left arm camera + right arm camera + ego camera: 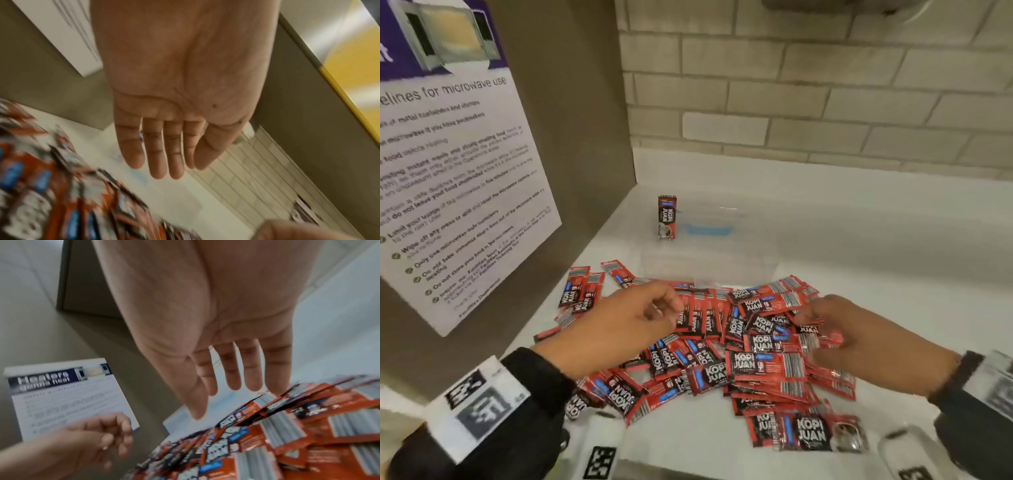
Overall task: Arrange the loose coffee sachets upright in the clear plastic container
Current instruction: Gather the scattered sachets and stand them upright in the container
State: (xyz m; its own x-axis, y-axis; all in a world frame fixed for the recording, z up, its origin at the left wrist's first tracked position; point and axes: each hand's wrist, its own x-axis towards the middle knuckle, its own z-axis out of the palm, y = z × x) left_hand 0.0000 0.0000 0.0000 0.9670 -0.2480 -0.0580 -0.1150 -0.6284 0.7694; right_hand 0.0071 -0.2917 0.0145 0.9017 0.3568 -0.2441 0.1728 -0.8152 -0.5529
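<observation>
The loose coffee sachets (722, 346) lie flat in a heap on the white bench (876, 246), just in front of the clear plastic container (709, 246), where one sachet (667, 218) already stands upright at the left end. Both hands hover over the heap, holding nothing. The left hand (619, 322) is loosely curled at the heap's left edge and the right hand (866, 337) relaxed over its right side, so the container lies straight ahead beyond both, slightly nearer the left.
</observation>
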